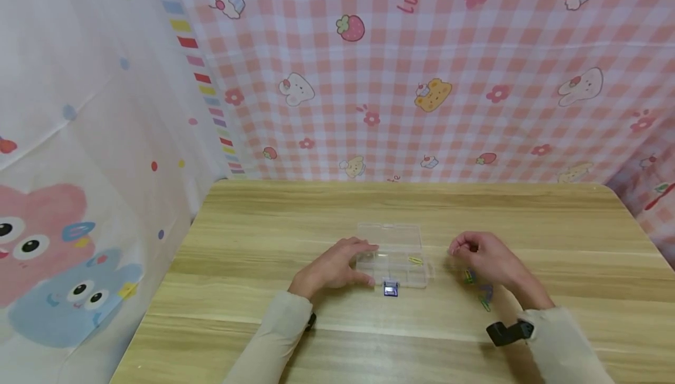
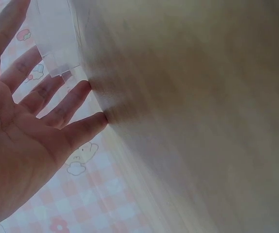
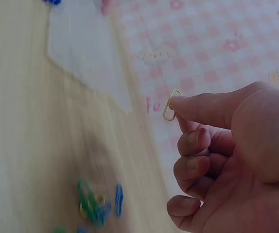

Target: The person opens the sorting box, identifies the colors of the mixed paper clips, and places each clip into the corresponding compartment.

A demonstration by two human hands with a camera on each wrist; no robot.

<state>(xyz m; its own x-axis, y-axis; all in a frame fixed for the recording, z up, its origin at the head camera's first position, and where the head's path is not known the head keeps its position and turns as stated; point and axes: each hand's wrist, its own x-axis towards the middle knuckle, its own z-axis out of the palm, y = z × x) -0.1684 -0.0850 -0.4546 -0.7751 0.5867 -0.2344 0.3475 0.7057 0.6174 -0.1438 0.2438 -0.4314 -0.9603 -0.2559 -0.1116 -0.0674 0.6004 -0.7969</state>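
Note:
A yellow paper clip (image 3: 166,112) is pinched between the thumb and index finger of my right hand (image 1: 487,258), raised over the table to the right of a clear plastic box (image 1: 416,284). The box lies with its lid (image 1: 390,234) folded back and has several compartments. One yellow paper clip (image 1: 415,261) sits in its right part. At the box's left end is my left hand (image 1: 337,264), fingers extended and spread, thumb near the front corner. Below the right hand lie green paper clips (image 3: 86,194) and a blue paper clip (image 3: 119,200), loosely grouped.
A small dark-blue square piece (image 1: 391,289) is at the box's front edge. The wooden table (image 1: 253,220) meets a pink checked cloth (image 1: 316,126) at the back. A white patterned cloth (image 1: 105,138) hangs on the left.

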